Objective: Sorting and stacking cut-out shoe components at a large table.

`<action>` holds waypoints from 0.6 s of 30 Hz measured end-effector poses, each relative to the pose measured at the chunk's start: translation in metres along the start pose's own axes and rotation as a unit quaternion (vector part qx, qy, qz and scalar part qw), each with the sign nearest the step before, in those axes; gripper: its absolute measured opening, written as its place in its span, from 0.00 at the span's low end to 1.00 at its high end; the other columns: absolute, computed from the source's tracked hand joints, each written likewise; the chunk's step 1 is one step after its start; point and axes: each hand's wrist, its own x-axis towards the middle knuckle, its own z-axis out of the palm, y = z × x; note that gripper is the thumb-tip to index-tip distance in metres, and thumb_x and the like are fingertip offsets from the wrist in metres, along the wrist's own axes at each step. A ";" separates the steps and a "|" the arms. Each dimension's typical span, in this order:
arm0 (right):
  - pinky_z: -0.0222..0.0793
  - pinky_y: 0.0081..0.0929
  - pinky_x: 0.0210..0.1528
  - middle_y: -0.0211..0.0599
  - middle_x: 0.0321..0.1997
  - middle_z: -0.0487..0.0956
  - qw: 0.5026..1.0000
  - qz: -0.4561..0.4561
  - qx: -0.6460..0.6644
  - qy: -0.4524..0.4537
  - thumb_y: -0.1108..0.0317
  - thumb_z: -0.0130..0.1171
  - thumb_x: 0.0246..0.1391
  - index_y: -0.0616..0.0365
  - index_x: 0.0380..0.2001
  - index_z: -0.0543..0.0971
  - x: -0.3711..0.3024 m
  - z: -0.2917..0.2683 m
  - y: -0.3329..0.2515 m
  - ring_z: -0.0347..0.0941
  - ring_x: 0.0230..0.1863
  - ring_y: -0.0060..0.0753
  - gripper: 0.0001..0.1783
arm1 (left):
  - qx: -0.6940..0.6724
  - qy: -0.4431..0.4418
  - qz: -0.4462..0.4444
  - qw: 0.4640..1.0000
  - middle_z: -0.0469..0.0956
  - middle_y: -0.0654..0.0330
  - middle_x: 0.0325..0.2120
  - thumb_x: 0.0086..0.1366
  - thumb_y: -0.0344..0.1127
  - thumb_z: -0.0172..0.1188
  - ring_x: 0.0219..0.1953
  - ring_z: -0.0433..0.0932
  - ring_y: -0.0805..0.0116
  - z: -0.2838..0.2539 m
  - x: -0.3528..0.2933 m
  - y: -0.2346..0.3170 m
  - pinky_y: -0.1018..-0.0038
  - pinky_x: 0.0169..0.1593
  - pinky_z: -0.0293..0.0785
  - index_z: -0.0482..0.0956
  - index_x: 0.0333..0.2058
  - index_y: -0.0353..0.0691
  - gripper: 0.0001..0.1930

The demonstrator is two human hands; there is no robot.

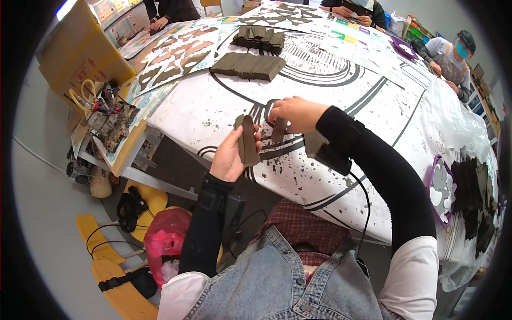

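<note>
My left hand is wrapped round a small stack of long dark olive-brown strips, held upright over the table's near edge. To its right, my right hand pinches a single short brown strip that hangs below the fingers, apart from the stack. Partly covered by my right wrist, another olive-brown piece shows on the table. Beyond my hands lie a long row of similar strips and, behind it, a second bundle.
The white cloth has black curved lines and dark specks. Sheets with brown cut-out shapes lie at the far left, near a cardboard box. A purple tray of pale pieces and dark stacked pieces stand right. Co-workers sit around the far side.
</note>
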 end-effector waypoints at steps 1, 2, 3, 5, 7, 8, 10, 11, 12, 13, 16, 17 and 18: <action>0.65 0.37 0.51 0.31 0.41 0.76 0.999 -0.016 -0.029 0.035 0.72 0.61 0.41 0.47 0.40 0.78 0.000 0.006 0.000 0.70 0.51 0.37 0.18 | -0.034 0.031 0.000 0.999 0.71 0.60 0.41 0.73 0.39 0.40 0.42 0.72 0.69 0.003 -0.001 0.000 0.70 0.46 0.74 0.63 0.56 0.36 0.19; 0.65 0.37 0.51 0.31 0.41 0.76 0.999 -0.017 -0.028 0.035 0.72 0.61 0.41 0.47 0.40 0.78 0.000 0.007 0.002 0.70 0.51 0.37 0.18 | -0.068 0.062 0.000 0.996 0.70 0.60 0.41 0.73 0.39 0.40 0.42 0.72 0.70 0.004 -0.002 0.001 0.70 0.46 0.74 0.64 0.55 0.36 0.18; 0.65 0.37 0.50 0.31 0.39 0.77 0.999 -0.015 -0.018 0.026 0.71 0.62 0.41 0.48 0.39 0.78 -0.001 0.001 0.001 0.70 0.50 0.38 0.16 | -0.089 0.028 0.000 0.996 0.70 0.60 0.40 0.72 0.38 0.41 0.42 0.71 0.69 -0.001 -0.001 0.001 0.71 0.48 0.73 0.64 0.55 0.36 0.17; 0.65 0.37 0.50 0.31 0.38 0.77 1.000 -0.015 -0.009 0.017 0.69 0.62 0.42 0.50 0.37 0.78 -0.001 -0.002 -0.002 0.71 0.48 0.38 0.15 | -0.130 -0.025 0.002 0.991 0.70 0.60 0.41 0.72 0.37 0.42 0.43 0.71 0.69 -0.016 0.002 -0.004 0.70 0.48 0.73 0.64 0.55 0.36 0.17; 0.66 0.35 0.48 0.33 0.34 0.78 0.998 0.001 -0.055 0.006 0.66 0.64 0.42 0.54 0.33 0.77 -0.004 -0.002 0.000 0.72 0.45 0.38 0.12 | -0.171 -0.084 0.003 0.982 0.70 0.60 0.41 0.72 0.37 0.43 0.44 0.71 0.68 -0.018 0.005 -0.006 0.69 0.49 0.72 0.64 0.55 0.36 0.17; 0.66 0.35 0.48 0.33 0.34 0.78 0.998 0.001 -0.058 0.007 0.66 0.64 0.42 0.54 0.33 0.77 -0.005 -0.001 0.000 0.72 0.45 0.38 0.12 | -0.133 -0.056 0.025 0.989 0.70 0.60 0.41 0.71 0.36 0.43 0.45 0.71 0.67 -0.017 0.006 -0.008 0.69 0.50 0.72 0.64 0.55 0.35 0.17; 0.67 0.33 0.46 0.35 0.30 0.77 0.989 -0.034 -0.132 0.057 0.64 0.63 0.45 0.57 0.30 0.76 -0.009 0.007 0.000 0.73 0.42 0.38 0.10 | -0.095 -0.025 0.048 0.994 0.69 0.59 0.42 0.71 0.35 0.43 0.47 0.71 0.66 -0.009 0.005 -0.011 0.69 0.52 0.72 0.63 0.55 0.34 0.17; 0.67 0.33 0.46 0.35 0.30 0.77 0.989 -0.035 -0.133 0.057 0.64 0.63 0.45 0.57 0.30 0.76 -0.010 0.010 0.001 0.73 0.42 0.38 0.10 | -0.071 -0.003 0.058 0.996 0.70 0.57 0.46 0.71 0.33 0.43 0.50 0.70 0.65 -0.003 0.004 -0.012 0.68 0.55 0.70 0.62 0.57 0.33 0.18; 0.67 0.33 0.44 0.36 0.30 0.77 0.987 -0.012 -0.154 0.051 0.64 0.63 0.46 0.57 0.30 0.76 -0.010 0.012 -0.001 0.73 0.41 0.37 0.10 | -0.047 0.019 0.068 0.996 0.70 0.55 0.49 0.70 0.31 0.42 0.53 0.69 0.63 0.004 0.002 -0.011 0.68 0.58 0.69 0.60 0.58 0.32 0.19; 0.68 0.33 0.42 0.37 0.31 0.76 0.984 0.010 -0.175 0.045 0.64 0.62 0.48 0.57 0.30 0.76 -0.011 0.014 -0.003 0.73 0.40 0.37 0.10 | -0.047 0.021 0.069 0.996 0.70 0.55 0.49 0.70 0.31 0.42 0.53 0.69 0.63 0.007 0.001 -0.011 0.68 0.58 0.69 0.60 0.58 0.32 0.19; 0.69 0.35 0.40 0.37 0.31 0.74 0.956 0.017 -0.116 0.268 0.65 0.60 0.50 0.57 0.32 0.74 -0.018 0.015 -0.017 0.73 0.38 0.40 0.09 | -0.065 0.017 0.071 0.995 0.65 0.52 0.57 0.70 0.29 0.41 0.60 0.65 0.59 0.014 -0.001 -0.011 0.64 0.64 0.63 0.58 0.59 0.32 0.20; 0.69 0.36 0.40 0.38 0.31 0.73 0.959 0.028 -0.014 0.282 0.64 0.60 0.50 0.57 0.32 0.73 -0.018 0.018 -0.026 0.72 0.38 0.41 0.10 | -0.020 0.034 0.100 0.994 0.63 0.50 0.58 0.71 0.30 0.41 0.61 0.64 0.59 0.015 -0.002 -0.012 0.64 0.64 0.64 0.58 0.59 0.32 0.20; 0.69 0.36 0.40 0.38 0.32 0.72 0.952 0.037 0.089 0.291 0.63 0.61 0.50 0.57 0.33 0.73 -0.019 0.013 -0.043 0.72 0.38 0.42 0.12 | 0.024 0.053 0.129 0.990 0.61 0.49 0.60 0.71 0.30 0.42 0.62 0.63 0.58 0.015 -0.002 -0.014 0.63 0.63 0.64 0.58 0.59 0.32 0.20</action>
